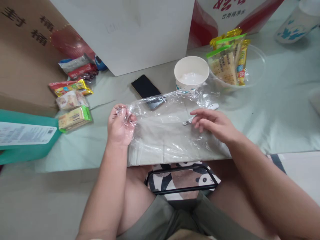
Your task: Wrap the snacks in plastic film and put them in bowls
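A clear plastic bag or film [160,133] is spread over the front of the table, crinkled and see-through. My left hand [121,125] is closed on its left edge, with the plastic bunched between thumb and fingers. Over the right part of the film, my right hand [212,125] has its fingers loosely stretched and apart. Beneath those fingers is a small white-handled tool [213,106] with a metal tip, like a cutter; its middle is hidden. A black phone [146,88] and a white paper cup [192,71] are just behind the film, whose far edge overlaps the phone.
Wrapped snacks fill a clear round bowl [260,71] at the right; several more packets [75,98] lie at the left. A green jug [27,136] is at the left edge. Cardboard boxes [147,36] line the back. A white patterned cup [292,26] is far right.
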Demonstrator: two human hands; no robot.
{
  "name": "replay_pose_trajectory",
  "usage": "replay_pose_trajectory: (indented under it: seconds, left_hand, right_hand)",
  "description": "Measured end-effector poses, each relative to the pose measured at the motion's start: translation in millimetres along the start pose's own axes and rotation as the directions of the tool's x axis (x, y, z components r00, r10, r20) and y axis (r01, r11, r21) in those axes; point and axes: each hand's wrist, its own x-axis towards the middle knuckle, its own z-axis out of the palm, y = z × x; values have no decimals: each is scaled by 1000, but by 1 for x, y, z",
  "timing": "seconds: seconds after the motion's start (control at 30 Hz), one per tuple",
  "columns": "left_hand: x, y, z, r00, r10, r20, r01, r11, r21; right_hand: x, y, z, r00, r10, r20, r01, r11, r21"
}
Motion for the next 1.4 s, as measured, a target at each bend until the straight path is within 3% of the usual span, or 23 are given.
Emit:
replay_pose_trajectory:
  seconds: [0.13, 0.3, 0.37, 0.47, 0.57, 0.63, 0.73, 0.83, 1.07, 1.2, 1.4]
  left_hand:
    - [1, -1, 1, 1000, 0, -20, 1, 1000, 22]
    - [7, -4, -4, 998, 43, -49, -33, 984, 176]
    - [6, -2, -5, 1000, -23, -6, 24, 975, 219]
    - [0, 2, -1, 973, -215, 81, 179, 931, 317]
    - [-4, 5, 3, 940, -332, 72, 268, 855, 444]
    - [-3, 6, 5, 953, -302, 13, 263, 851, 455]
    - [2, 6, 7, 980, -170, -104, 196, 911, 364]
    - [7, 7, 7, 982, -123, -146, 163, 940, 298]
    - [11, 4, 1, 993, -117, -17, 118, 968, 220]
    - [14, 4, -6, 991, -115, 73, 104, 985, 137]
    - [14, 5, -13, 989, -84, 124, 60, 981, 187]
  right_hand:
    - [-1, -3, 3, 994, -10, -108, 1, 997, -81]
    - [0, -1, -6, 936, -70, -345, 12, 986, -168]
    - [1, -1, -8, 915, -108, -388, 46, 985, -166]
    - [1, -1, -8, 888, -118, -444, 76, 991, -111]
    - [0, -1, -8, 881, -93, -464, 82, 996, -44]
    - [0, -1, -8, 889, -77, -451, 83, 997, -7]
    - [-1, 1, -9, 903, -45, -428, 63, 998, 26]
    - [0, 5, -10, 888, -33, -458, 54, 998, 34]
    - [8, 14, -15, 824, -65, -562, 183, 971, 156]
    - [8, 10, -14, 814, -59, -577, 226, 948, 222]
    - [6, 3, -18, 820, -65, -568, 231, 946, 226]
